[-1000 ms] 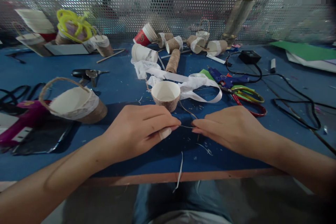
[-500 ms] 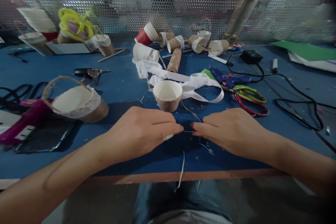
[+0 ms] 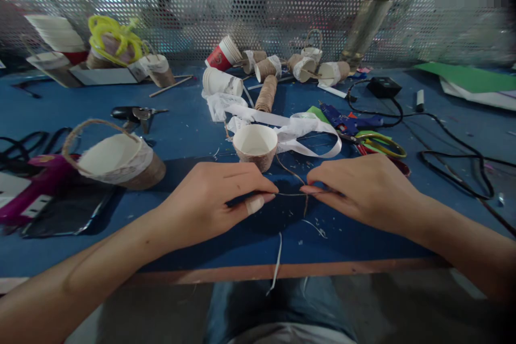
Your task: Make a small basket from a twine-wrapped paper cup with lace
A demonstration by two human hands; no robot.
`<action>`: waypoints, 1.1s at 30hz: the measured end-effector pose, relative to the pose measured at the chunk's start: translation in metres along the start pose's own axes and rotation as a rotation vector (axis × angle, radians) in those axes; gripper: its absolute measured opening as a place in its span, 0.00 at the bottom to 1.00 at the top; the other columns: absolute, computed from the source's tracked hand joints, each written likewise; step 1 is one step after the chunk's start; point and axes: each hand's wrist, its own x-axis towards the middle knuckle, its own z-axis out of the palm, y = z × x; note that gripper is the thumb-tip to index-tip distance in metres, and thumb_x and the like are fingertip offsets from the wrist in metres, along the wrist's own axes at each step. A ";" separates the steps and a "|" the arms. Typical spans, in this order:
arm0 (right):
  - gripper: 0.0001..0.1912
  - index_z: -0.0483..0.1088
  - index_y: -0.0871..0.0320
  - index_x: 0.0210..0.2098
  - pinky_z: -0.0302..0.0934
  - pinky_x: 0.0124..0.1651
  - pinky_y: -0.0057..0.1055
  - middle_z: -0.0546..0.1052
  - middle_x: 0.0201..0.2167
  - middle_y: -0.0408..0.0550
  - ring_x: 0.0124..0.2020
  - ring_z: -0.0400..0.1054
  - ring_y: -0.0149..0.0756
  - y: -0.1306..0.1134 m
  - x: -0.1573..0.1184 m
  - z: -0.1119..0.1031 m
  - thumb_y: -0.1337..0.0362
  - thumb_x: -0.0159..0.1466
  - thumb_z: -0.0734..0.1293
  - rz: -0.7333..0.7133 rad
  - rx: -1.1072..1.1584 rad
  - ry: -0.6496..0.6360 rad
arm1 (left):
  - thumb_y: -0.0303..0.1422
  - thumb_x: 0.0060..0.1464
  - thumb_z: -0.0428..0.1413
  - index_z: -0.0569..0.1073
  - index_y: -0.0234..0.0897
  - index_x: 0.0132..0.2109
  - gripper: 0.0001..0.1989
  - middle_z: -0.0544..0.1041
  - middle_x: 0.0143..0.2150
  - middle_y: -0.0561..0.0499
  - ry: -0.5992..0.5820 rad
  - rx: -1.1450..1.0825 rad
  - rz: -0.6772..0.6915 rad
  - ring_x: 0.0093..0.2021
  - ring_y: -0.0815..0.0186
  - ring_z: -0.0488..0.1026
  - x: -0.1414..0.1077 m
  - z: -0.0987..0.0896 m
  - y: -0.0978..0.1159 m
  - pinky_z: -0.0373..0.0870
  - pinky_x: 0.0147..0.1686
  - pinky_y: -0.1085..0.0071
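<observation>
Between my two hands runs a thin piece of twine (image 3: 289, 194), pinched at both sides. My left hand (image 3: 217, 191) grips it between thumb and fingertips; a pale bandage wraps the thumb. My right hand (image 3: 355, 188) pinches it a short way to the right, and a short end hangs below those fingertips. Just beyond my left fingers stands a twine-wrapped paper cup (image 3: 255, 145), open end up, with a strand trailing from it toward my right hand. White lace ribbon (image 3: 308, 131) lies loosely behind the cup.
A twine basket (image 3: 121, 161) and a magenta glue gun (image 3: 34, 188) lie at left, near keys (image 3: 141, 115). Right of centre are a blue glue gun (image 3: 349, 118), scissors (image 3: 382, 145) and a black cable (image 3: 455, 156). Several wrapped cups line the perforated metal screen (image 3: 201, 11).
My hands have moved slightly apart, so a longer stretch of twine shows between them. The left thumb has come into view below the fingers.
</observation>
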 end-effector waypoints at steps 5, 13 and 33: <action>0.15 0.72 0.57 0.37 0.48 0.26 0.34 0.76 0.27 0.39 0.28 0.75 0.33 -0.003 -0.001 -0.001 0.60 0.76 0.59 0.004 0.013 -0.018 | 0.28 0.67 0.58 0.80 0.35 0.46 0.05 0.83 0.40 0.51 0.018 -0.059 -0.015 0.39 0.71 0.80 0.002 0.000 0.000 0.73 0.42 0.79; 0.12 0.74 0.57 0.41 0.49 0.27 0.33 0.77 0.28 0.39 0.28 0.76 0.32 -0.001 -0.001 -0.001 0.57 0.75 0.63 0.025 0.030 0.007 | 0.26 0.67 0.56 0.80 0.36 0.55 0.12 0.83 0.45 0.49 0.003 -0.017 -0.023 0.42 0.70 0.81 -0.003 -0.001 -0.003 0.73 0.46 0.79; 0.19 0.74 0.59 0.50 0.57 0.30 0.28 0.79 0.28 0.43 0.27 0.73 0.32 -0.011 0.000 -0.001 0.51 0.75 0.62 0.114 0.180 -0.013 | 0.32 0.70 0.55 0.81 0.37 0.55 0.13 0.83 0.44 0.49 -0.006 0.049 0.032 0.39 0.70 0.81 -0.002 0.002 -0.003 0.74 0.40 0.77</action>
